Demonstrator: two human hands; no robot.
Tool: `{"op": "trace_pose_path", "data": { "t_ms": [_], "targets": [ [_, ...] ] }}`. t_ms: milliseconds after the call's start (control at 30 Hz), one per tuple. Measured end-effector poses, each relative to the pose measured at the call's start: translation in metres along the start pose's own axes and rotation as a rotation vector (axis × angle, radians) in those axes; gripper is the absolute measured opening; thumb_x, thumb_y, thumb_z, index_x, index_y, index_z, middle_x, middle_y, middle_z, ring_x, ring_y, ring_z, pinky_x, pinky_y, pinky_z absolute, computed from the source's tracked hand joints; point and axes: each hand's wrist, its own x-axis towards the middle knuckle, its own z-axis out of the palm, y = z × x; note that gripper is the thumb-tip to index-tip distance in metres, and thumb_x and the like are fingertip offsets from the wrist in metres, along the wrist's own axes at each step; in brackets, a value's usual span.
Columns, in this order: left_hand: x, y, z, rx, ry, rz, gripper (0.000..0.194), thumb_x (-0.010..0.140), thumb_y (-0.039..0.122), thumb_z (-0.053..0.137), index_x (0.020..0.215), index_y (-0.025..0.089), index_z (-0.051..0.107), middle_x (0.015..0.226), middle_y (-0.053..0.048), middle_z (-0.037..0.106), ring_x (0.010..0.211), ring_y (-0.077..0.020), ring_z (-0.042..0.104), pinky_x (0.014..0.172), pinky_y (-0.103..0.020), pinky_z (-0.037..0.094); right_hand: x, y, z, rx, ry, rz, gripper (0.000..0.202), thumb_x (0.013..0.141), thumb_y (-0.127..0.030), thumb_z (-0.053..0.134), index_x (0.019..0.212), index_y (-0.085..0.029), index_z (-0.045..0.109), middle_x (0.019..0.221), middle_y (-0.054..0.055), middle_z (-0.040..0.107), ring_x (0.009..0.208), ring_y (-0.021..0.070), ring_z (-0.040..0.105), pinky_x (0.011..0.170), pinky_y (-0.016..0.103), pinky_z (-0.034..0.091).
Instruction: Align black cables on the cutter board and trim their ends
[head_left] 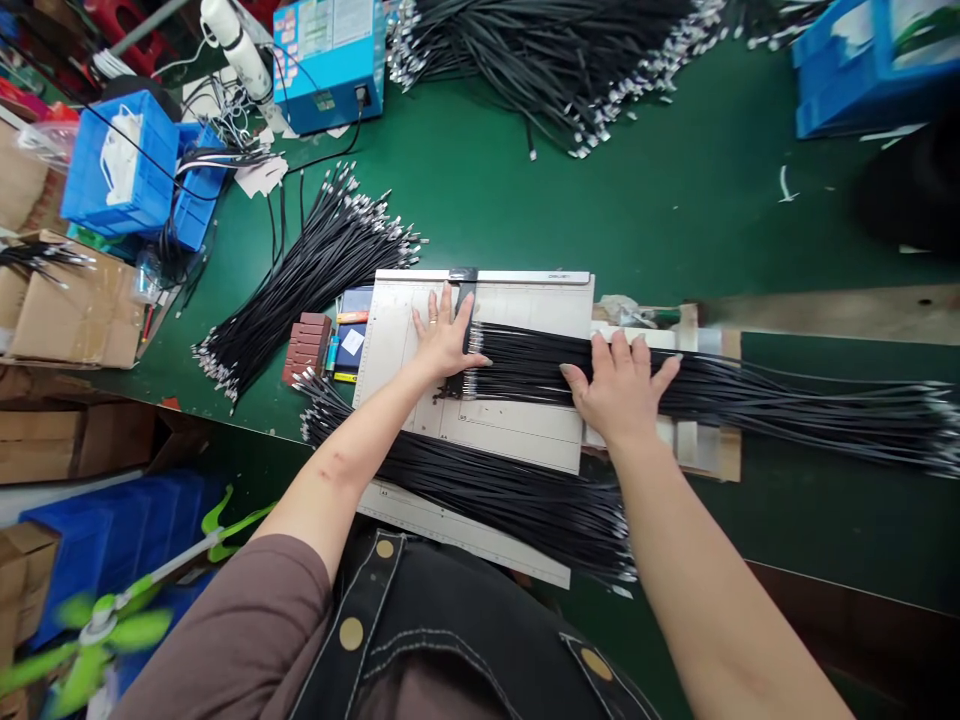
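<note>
Your left hand (441,347), spread on the paper-trimmer board (532,300), touches one end of the black cable bundle (716,390), stretching lengthwise rightward beyond the board under your spread right hand (622,397).

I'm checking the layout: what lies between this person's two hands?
Between the left hand and the right hand, a stretch of black cables lies across the pale board, as the head view shows.

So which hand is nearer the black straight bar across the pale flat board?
Left. The left hand is spread over the bar; the right hand is farther right, on the bundle of thin black cables.
</note>
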Motion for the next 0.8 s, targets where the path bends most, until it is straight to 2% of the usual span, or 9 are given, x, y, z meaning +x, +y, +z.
{"op": "trace_pose_path", "data": {
  "t_ms": [133, 300, 433, 567, 667, 800],
  "targets": [
    [0.004, 0.001, -0.001, 0.009, -0.026, 0.015, 0.113, 0.074, 0.050, 0.079, 0.162, 0.025, 0.013, 0.170, -0.014, -0.008, 0.155, -0.0423, -0.008, 0.119, -0.068, 0.001, -0.001, -0.001, 0.000, 0.001, 0.014, 0.004, 0.072, 0.101, -0.054, 0.023, 0.150, -0.006, 0.042, 0.158, 0.022, 0.036, 0.146, 0.0378, 0.024, 0.116, 0.070, 0.011],
    [0.001, -0.003, -0.004, -0.009, -0.023, 0.028, 0.111, 0.075, 0.044, 0.080, 0.162, 0.028, 0.014, 0.171, -0.010, -0.007, 0.155, -0.0401, -0.007, 0.120, -0.066, 0.001, 0.000, 0.006, 0.008, 0.041, 0.067, -0.028, 0.070, 0.099, -0.054, 0.029, 0.149, -0.006, 0.044, 0.155, 0.024, 0.039, 0.145, 0.0402, 0.027, 0.113, 0.073, 0.013],
    [-0.013, -0.012, -0.003, -0.127, -0.027, -0.142, 0.102, 0.083, 0.051, 0.069, 0.162, 0.027, 0.009, 0.171, -0.012, -0.009, 0.156, -0.0376, -0.004, 0.121, -0.064, 0.007, 0.000, 0.009, 0.012, 0.058, 0.095, -0.047, 0.067, 0.099, -0.051, 0.033, 0.151, -0.010, 0.041, 0.155, 0.024, 0.039, 0.144, 0.0413, 0.028, 0.111, 0.074, 0.014],
    [-0.038, -0.009, 0.013, -0.120, 0.040, -0.252, 0.079, 0.095, 0.043, 0.051, 0.162, 0.023, 0.013, 0.171, -0.013, -0.001, 0.157, -0.0337, -0.001, 0.121, -0.063, 0.007, 0.000, 0.007, 0.010, 0.066, 0.081, -0.039, 0.069, 0.099, -0.053, 0.032, 0.151, -0.009, 0.042, 0.155, 0.025, 0.039, 0.145, 0.0412, 0.027, 0.112, 0.074, 0.013],
    [-0.051, 0.001, 0.027, -0.051, 0.074, -0.240, 0.068, 0.100, 0.037, 0.040, 0.161, 0.017, 0.018, 0.170, -0.016, 0.004, 0.157, -0.0339, 0.003, 0.121, -0.065, 0.007, -0.001, 0.004, 0.005, 0.057, 0.052, -0.022, 0.071, 0.100, -0.054, 0.029, 0.150, -0.006, 0.042, 0.157, 0.024, 0.037, 0.145, 0.0406, 0.026, 0.113, 0.073, 0.012],
    [-0.053, 0.012, 0.040, 0.023, 0.117, -0.192, 0.062, 0.101, 0.033, 0.034, 0.160, 0.015, 0.023, 0.170, -0.015, 0.008, 0.157, -0.0336, 0.006, 0.121, -0.066, 0.007, -0.001, 0.001, 0.000, 0.037, 0.012, -0.001, 0.071, 0.101, -0.053, 0.026, 0.151, -0.005, 0.041, 0.158, 0.023, 0.035, 0.147, 0.0389, 0.023, 0.115, 0.071, 0.010]
  ]
}}
